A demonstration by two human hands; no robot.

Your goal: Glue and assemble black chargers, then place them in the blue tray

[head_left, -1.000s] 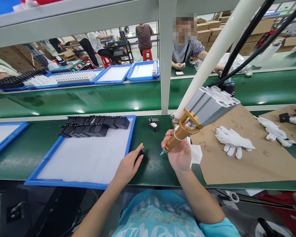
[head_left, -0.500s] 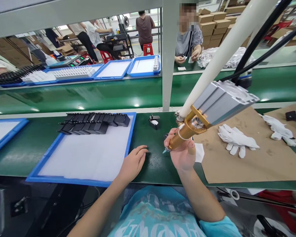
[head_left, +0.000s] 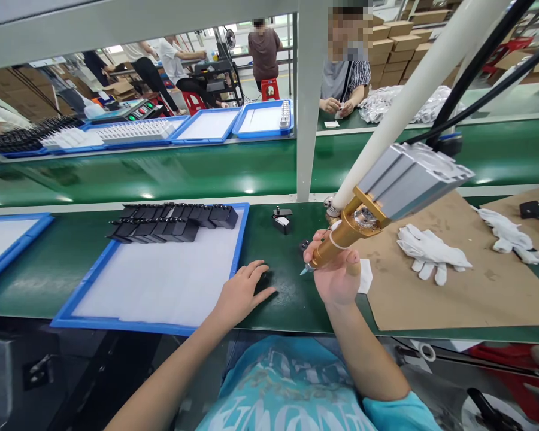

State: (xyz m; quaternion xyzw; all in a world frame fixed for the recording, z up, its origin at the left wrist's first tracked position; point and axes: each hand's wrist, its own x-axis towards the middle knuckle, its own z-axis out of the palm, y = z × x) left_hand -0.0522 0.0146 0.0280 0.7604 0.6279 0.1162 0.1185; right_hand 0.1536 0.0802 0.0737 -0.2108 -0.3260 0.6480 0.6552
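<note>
My right hand (head_left: 338,276) grips the gold barrel of a hanging dispensing tool (head_left: 341,236). The tool has a grey aluminium block (head_left: 408,179), a white tube and black hoses running up to the right. Its pointed tip (head_left: 304,270) hovers just above the green belt (head_left: 287,299). My left hand (head_left: 242,292) lies palm down on the belt left of the tip, fingers spread. A dark patch shows by its fingertips; I cannot tell if it is a part or shadow. A small black part (head_left: 282,220) with a white label sits farther back.
A blue tray (head_left: 117,323) with white foam holds rows of black parts (head_left: 175,221) at its far end. Right of my hand lie a cardboard sheet (head_left: 453,287) and white gloves (head_left: 431,254). A metal post (head_left: 309,102) rises behind. A person (head_left: 345,78) works across the far belt.
My left hand has flattened and spread its fingers over the spot where a small black part showed. My right hand and the tool have shifted slightly right and back.
</note>
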